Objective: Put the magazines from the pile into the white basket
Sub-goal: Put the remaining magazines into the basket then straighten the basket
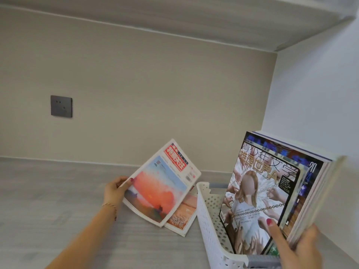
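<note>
My left hand grips the left edge of a magazine with an orange sunset cover, tilted up off the pile. One more magazine lies flat beneath it on the grey table. The white perforated basket stands to the right. Several magazines stand upright in it; the front one shows a long-haired figure. My right hand grips this standing stack at its near edge, thumb on the front cover.
The grey wood-grain table runs to a beige back wall with a dark wall socket. A white side wall stands right behind the basket. A shelf hangs overhead.
</note>
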